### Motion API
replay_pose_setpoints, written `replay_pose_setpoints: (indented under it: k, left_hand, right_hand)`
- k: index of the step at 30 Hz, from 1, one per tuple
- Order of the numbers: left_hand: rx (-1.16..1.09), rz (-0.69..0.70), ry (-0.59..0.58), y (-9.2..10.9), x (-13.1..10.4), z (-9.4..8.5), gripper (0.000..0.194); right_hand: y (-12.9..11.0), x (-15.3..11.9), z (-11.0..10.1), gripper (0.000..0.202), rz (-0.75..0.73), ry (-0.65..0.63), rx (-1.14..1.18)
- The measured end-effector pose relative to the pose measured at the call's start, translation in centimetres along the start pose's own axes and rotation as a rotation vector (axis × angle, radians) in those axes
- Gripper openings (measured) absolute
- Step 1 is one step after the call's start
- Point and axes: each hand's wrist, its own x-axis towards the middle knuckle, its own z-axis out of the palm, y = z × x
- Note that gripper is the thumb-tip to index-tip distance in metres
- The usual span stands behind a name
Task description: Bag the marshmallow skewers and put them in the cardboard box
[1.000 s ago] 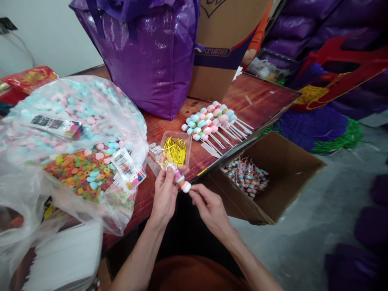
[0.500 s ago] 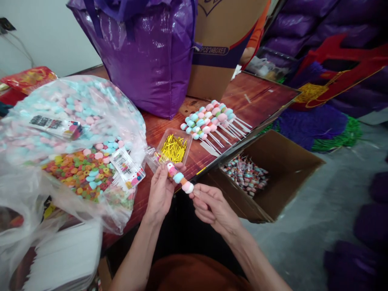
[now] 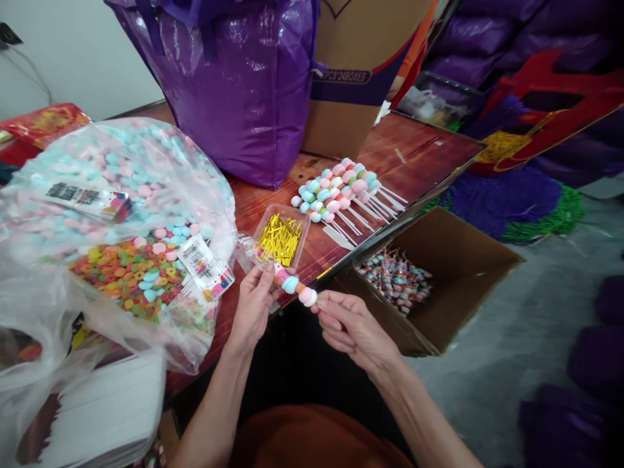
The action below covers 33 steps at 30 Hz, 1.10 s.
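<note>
Between my hands is a candy skewer (image 3: pixel 291 285) of pink, blue, orange and white pieces, slanting down to the right. My right hand (image 3: pixel 353 328) pinches its lower end beside the white piece; any stick there is hidden by the fingers. With thumb and fingers, my left hand (image 3: pixel 254 296) grips a clear printed plastic bag (image 3: pixel 249 246) around the upper end of the skewer. Just beyond the left hand, a clear tray (image 3: pixel 305 242) holds gold twist ties (image 3: pixel 281 238). Further right, several candy skewers (image 3: pixel 336 188) lie in a pile, their white sticks pointing right.
A large clear sack of candies (image 3: pixel 121 162) covers the left of the table, with printed bags (image 3: pixel 205 268) on it. Behind stand a purple bag (image 3: pixel 238 97) and a carton (image 3: pixel 341 123). An open cardboard box (image 3: pixel 468 273) beside the table contains wrapped skewers (image 3: pixel 394 279).
My right hand and the skewer have shifted slightly right. My left hand has moved a little left, and more of the clear bag shows beyond its fingers.
</note>
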Motion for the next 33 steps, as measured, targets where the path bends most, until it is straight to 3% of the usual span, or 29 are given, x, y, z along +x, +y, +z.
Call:
replay_pose_setpoints:
  k: [4, 10, 14, 19, 27, 31, 33]
  left_hand:
    - [0.001, -0.034, -0.04, 0.0, 0.1, -0.3, 0.03]
    - [-0.038, -0.063, -0.005, -0.5, -0.2, 0.2, 0.033]
    - [-0.041, -0.09, 0.007, -0.5, -0.4, 0.0, 0.033]
    - [-0.018, -0.099, -0.019, -0.3, -0.5, -0.1, 0.033]
    - [0.167, -0.068, -0.043, -1.0, -1.2, 0.2, 0.022]
    - [0.18, -0.132, -0.122, -0.2, -1.1, -0.2, 0.029]
    - [0.141, -0.079, -0.093, 0.5, -0.8, -0.2, 0.034]
  right_hand:
    - [0.8, 0.2, 0.4, 0.032, -0.05, 0.041, -0.064]
    - [3.0, 0.6, 1.6, 0.032, -0.246, 0.124, -0.371]
    - [3.0, 0.6, 1.6, 0.031, -0.347, 0.141, -0.565]
    - [2.5, 0.5, 1.1, 0.031, -0.286, 0.125, -0.502]
    - [3.4, 1.4, 1.9, 0.023, -0.585, 0.206, -0.798]
    - [3.7, 1.5, 2.0, 0.022, -0.581, 0.224, -0.717]
    - [3.5, 1.2, 1.9, 0.023, -0.551, 0.218, -0.692]
